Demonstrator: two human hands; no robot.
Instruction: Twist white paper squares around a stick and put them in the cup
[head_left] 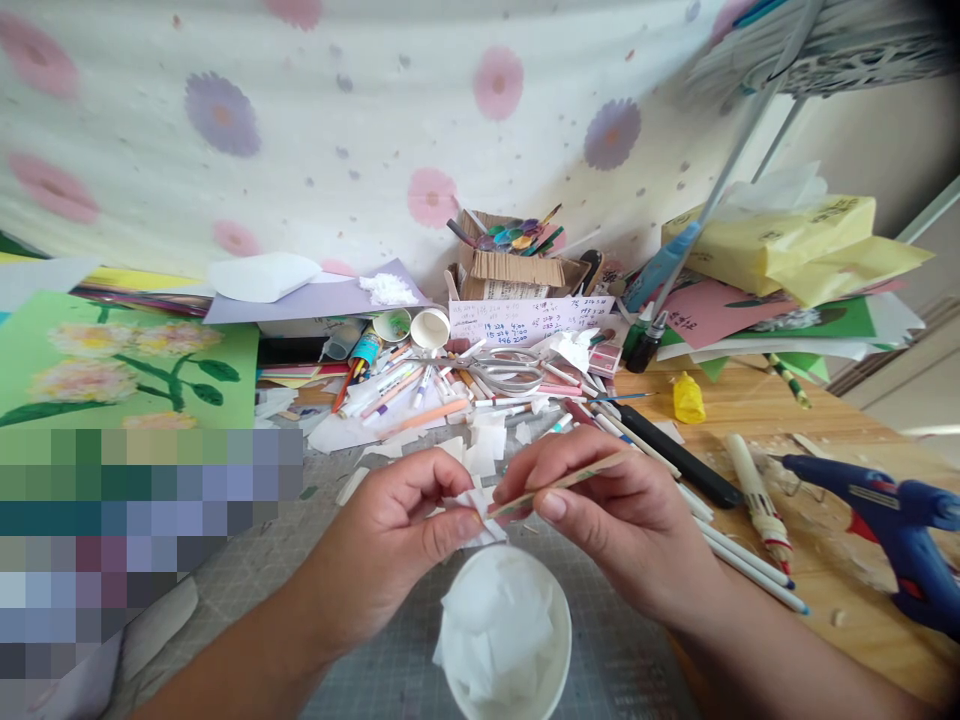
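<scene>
My left hand (401, 525) pinches a small piece of white tissue paper (471, 507) between thumb and fingers. My right hand (626, 520) holds a thin wooden pencil-like stick (570, 479), its tip pressed against that paper. Both hands hover just above a white paper cup (551, 660) filled with crumpled white tissue (499, 620), standing on a grey cutting mat (360, 620).
A blue glue gun (896, 530) lies at right on the wooden table. Scissors (510, 372), pens, pencils and paper scraps pile up behind the hands. A green flower picture (112, 365) lies left, a cardboard box (510, 265) at the back, yellow and pink papers (780, 250) right.
</scene>
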